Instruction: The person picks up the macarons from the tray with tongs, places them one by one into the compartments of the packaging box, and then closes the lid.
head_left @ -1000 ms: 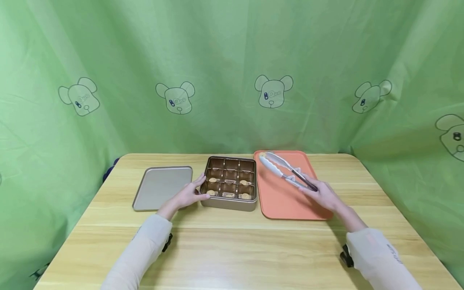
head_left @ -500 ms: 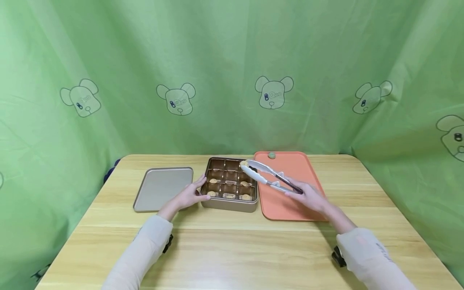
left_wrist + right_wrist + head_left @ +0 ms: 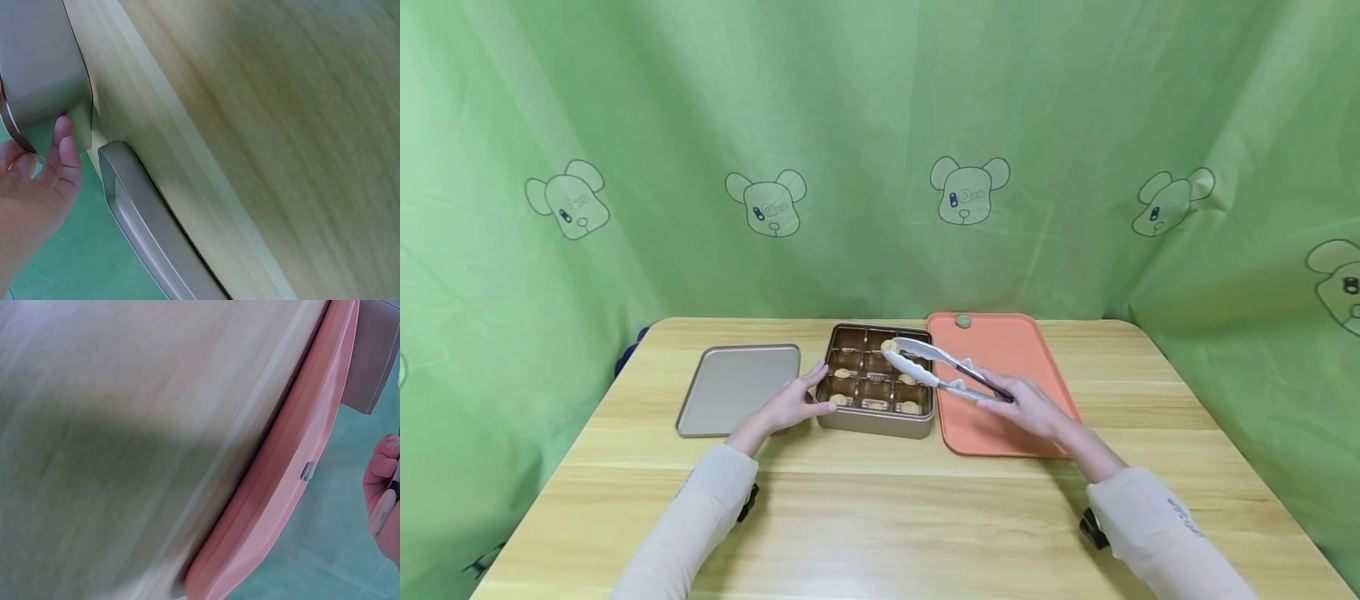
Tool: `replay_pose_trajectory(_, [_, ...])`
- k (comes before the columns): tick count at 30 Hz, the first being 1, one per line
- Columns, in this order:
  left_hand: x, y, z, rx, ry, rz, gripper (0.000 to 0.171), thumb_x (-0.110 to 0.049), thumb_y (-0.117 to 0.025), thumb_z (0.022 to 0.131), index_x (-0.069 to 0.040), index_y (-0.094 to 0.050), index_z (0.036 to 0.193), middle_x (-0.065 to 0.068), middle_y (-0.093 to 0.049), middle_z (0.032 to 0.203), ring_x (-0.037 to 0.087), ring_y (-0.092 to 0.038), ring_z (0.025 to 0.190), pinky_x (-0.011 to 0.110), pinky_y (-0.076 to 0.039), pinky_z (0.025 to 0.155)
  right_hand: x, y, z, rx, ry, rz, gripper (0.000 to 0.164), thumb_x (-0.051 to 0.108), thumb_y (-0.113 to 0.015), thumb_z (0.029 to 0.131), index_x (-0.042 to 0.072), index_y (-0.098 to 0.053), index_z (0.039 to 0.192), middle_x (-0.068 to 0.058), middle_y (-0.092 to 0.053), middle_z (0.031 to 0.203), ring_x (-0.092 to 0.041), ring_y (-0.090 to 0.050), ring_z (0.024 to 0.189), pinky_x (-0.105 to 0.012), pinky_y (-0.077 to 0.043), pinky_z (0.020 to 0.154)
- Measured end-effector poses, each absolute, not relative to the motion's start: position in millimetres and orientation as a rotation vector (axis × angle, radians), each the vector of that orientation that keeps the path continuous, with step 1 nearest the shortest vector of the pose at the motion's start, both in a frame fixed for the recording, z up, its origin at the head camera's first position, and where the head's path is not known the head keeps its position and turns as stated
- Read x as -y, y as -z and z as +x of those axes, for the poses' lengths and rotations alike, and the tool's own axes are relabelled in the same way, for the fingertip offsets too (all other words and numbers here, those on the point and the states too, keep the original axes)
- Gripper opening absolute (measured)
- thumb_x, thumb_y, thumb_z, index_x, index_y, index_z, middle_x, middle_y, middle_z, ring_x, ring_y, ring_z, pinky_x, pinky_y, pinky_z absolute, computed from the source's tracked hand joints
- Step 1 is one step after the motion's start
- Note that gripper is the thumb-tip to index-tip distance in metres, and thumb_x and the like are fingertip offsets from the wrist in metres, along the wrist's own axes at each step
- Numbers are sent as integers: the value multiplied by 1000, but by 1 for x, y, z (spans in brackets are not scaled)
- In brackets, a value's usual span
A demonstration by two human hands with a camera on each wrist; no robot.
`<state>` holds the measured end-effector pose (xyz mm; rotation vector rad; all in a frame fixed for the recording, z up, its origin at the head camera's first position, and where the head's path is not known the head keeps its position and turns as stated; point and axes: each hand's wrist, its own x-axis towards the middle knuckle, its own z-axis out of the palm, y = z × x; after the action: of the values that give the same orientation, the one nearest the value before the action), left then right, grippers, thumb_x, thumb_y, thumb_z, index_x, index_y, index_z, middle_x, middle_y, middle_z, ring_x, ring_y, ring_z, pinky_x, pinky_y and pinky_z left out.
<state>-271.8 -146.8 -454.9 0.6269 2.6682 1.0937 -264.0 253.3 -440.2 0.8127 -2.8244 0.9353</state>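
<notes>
A brown metal tin [image 3: 874,422] with a divided insert stands in the middle of the table, with several cookies [image 3: 840,401] in its near and left compartments. My left hand [image 3: 790,406] rests against its left side, thumb by the near corner; in the left wrist view its fingers [image 3: 67,150] touch the wall fairly straight. My right hand [image 3: 1030,406] grips a pair of tongs [image 3: 955,383] by the dark handle. Their tips hold a round cookie [image 3: 890,346] over the tin's back middle part. The right wrist view catches only part of that hand [image 3: 384,487].
Right of the tin lies an orange tray [image 3: 1000,358], with a small greenish round piece [image 3: 963,321] near its back edge. A flat metal lid [image 3: 737,392] lies to the left. Behind the wooden table [image 3: 880,517] hangs a green curtain [image 3: 865,100].
My right hand has carried the cookie in the tongs from the tray's back left corner leftward over the tin. The greenish piece has come into sight. My left hand has stayed put.
</notes>
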Motion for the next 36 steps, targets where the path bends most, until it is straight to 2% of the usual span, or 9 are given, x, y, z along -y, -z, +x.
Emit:
replay_pose_trajectory(4, [147, 455, -272, -2669, -1091, 626, 82, -32, -64, 83, -2, -17, 144, 8, -2, 152, 36, -9, 137, 46, -8, 112, -253, 440, -264, 2841, -908, 808, 59, 35, -61, 87, 6, -43, 135, -17, -53, 128, -24, -54, 94, -41, -47, 78])
replay_pose_trajectory(9, [147, 455, -273, -2666, -1094, 631, 82, -33, -64, 83, -2, -17, 144, 9, -2, 152, 37, -9, 137, 47, -8, 112, -251, 439, -265, 2854, -885, 808, 60, 36, -61, 86, 3, -44, 134, -19, -53, 127, -27, -55, 102, -43, -48, 80])
replay_pose_trajectory(11, [147, 455, -273, -2664, -1096, 636, 82, -32, -64, 84, -1, -17, 143, 9, -2, 152, 37, -9, 137, 47, -8, 112, -249, 439, -265, 2852, -886, 820, 60, 36, -61, 86, 3, -45, 134, -18, -55, 125, -25, -55, 99, -41, -48, 78])
replay_pose_trajectory(14, [147, 454, -273, -2664, -1098, 651, 81, -31, -64, 84, 0, -18, 143, 11, -3, 152, 37, -9, 137, 48, -9, 112, -248, 437, -265, 2870, -909, 819, 63, 35, -65, 84, 7, -43, 136, -12, -64, 95, -16, -53, 76, -30, -46, 63])
replay_pose_trajectory(16, [147, 454, -273, -2664, -1092, 648, 82, -32, -64, 84, 0, -18, 143, 10, -3, 152, 37, -9, 137, 48, -9, 112, -248, 436, -265, 2880, -948, 821, 68, 35, -68, 81, 11, -40, 139, -3, -54, 74, -10, -43, 62, -23, -40, 53])
replay_pose_trajectory(18, [147, 454, -273, -2664, -1093, 657, 81, -31, -64, 84, 1, -18, 143, 11, -3, 152, 37, -10, 137, 49, -9, 112, -248, 435, -265, 2881, -1029, 829, 74, 32, -70, 79, 14, -34, 142, 1, -39, 64, -9, -33, 54, -21, -32, 45])
replay_pose_trajectory(26, [147, 452, -273, -2659, -1096, 643, 82, -32, -63, 84, 0, -17, 143, 9, -2, 152, 37, -9, 137, 47, -8, 112, -250, 433, -269, 2838, -1148, 835, 77, 32, -70, 79, 20, -30, 143, -5, -38, 65, -9, -32, 55, -21, -31, 45])
replay_pose_trajectory(31, [147, 452, -272, -2666, -1079, 632, 82, -32, -63, 84, -2, -16, 144, 8, -2, 152, 36, -8, 138, 49, -7, 112, -252, 434, -269, 2846, -1141, 812, 77, 33, -70, 79, 17, -31, 143, -6, -39, 66, -11, -33, 56, -22, -32, 46])
replay_pose_trajectory(36, [147, 452, -272, -2661, -1077, 631, 82, -33, -63, 84, -2, -16, 144, 8, -2, 152, 37, -9, 137, 51, -7, 111, -256, 437, -268, 2873, -1148, 737, 78, 34, -69, 80, 10, -29, 143, -2, -40, 68, -11, -34, 57, -22, -33, 46])
